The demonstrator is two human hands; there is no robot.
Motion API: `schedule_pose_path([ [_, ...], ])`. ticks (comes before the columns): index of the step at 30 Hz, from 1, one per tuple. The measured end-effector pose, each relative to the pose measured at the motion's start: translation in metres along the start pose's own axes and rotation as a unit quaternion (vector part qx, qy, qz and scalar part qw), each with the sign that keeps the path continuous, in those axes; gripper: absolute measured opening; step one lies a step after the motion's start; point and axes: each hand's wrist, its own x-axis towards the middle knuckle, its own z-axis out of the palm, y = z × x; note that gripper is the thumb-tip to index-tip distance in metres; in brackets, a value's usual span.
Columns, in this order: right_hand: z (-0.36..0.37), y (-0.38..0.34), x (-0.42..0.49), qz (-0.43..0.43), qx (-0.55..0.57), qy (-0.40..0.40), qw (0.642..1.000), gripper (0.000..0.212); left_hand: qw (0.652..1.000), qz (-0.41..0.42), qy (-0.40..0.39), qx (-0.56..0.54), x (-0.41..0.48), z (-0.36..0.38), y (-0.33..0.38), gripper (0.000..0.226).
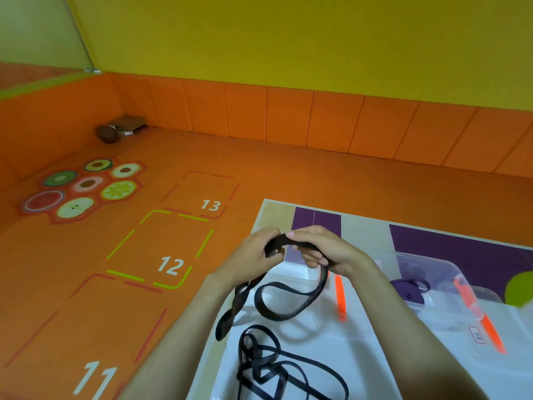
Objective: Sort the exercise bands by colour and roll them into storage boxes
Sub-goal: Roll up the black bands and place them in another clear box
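A long black exercise band (284, 306) hangs in loops from both hands over the white table (375, 368). My left hand (255, 255) pinches one end of it, and my right hand (326, 249) grips the band just beside, fingers curled round it. More black bands (277, 368) lie tangled on the table below. A purple band (409, 290) sits rolled inside a clear storage box (450, 313) with orange latches at the right. Another clear box (297, 280) stands right under my hands.
The table's left edge (230, 295) borders an orange floor with numbered squares 11, 12 and 13 and fruit hexagon decals (86, 189). Cardboard and a dark ball (108, 134) lie in the far corner. Orange padded wall panels run along the back.
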Motion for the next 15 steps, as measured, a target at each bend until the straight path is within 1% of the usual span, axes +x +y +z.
schedule_pose_path([
  [2,0.006,-0.009,0.004,-0.006,0.033,0.009,0.999,0.034,0.997,-0.038,0.008,-0.063,-0.002,0.000,-0.010,0.015],
  [4,0.009,-0.020,0.006,-0.012,0.045,0.017,0.999,0.034,0.988,-0.076,0.002,-0.136,-0.010,0.000,-0.019,0.021],
  [6,0.009,-0.031,0.006,-0.011,0.050,0.024,0.998,0.035,0.978,-0.102,0.010,-0.182,-0.020,0.000,-0.028,0.021],
  [8,0.007,-0.038,0.005,-0.004,0.039,0.028,0.999,0.035,0.971,-0.125,0.020,-0.204,-0.029,0.000,-0.036,0.016],
  [10,0.006,-0.041,0.005,0.003,0.026,0.028,0.999,0.035,0.966,-0.137,0.022,-0.216,-0.033,0.000,-0.043,0.018],
  [14,0.005,-0.041,0.009,0.002,0.039,0.029,0.999,0.034,0.970,-0.122,0.033,-0.207,-0.034,-0.004,-0.044,0.017],
  [15,0.004,-0.042,0.009,-0.001,0.043,0.029,0.999,0.033,0.971,-0.118,0.039,-0.203,-0.034,-0.007,-0.044,0.022],
])
